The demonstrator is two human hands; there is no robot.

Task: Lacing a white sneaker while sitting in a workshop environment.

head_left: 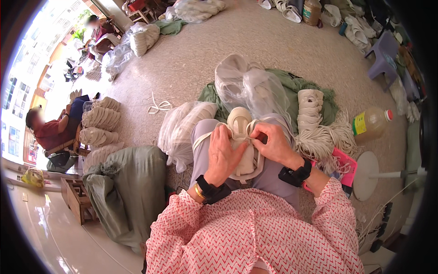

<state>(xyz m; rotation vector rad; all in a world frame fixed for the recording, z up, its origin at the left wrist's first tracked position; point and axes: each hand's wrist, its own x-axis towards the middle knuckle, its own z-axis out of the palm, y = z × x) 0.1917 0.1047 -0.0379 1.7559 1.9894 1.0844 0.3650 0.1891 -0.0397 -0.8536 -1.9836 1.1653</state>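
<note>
The cream sneaker (246,164) lay toe-outward on the trousered lap (199,160); at its left edge the left hand (222,150) was half-curled, thumb spread toward the tongue, its grip unclear, while at its right edge the right hand (273,144) pinched the flat lace (202,139). Lacing looked begun near the sneaker's toe, with long ends trailing either side, apparently unfinished and untied.
</note>
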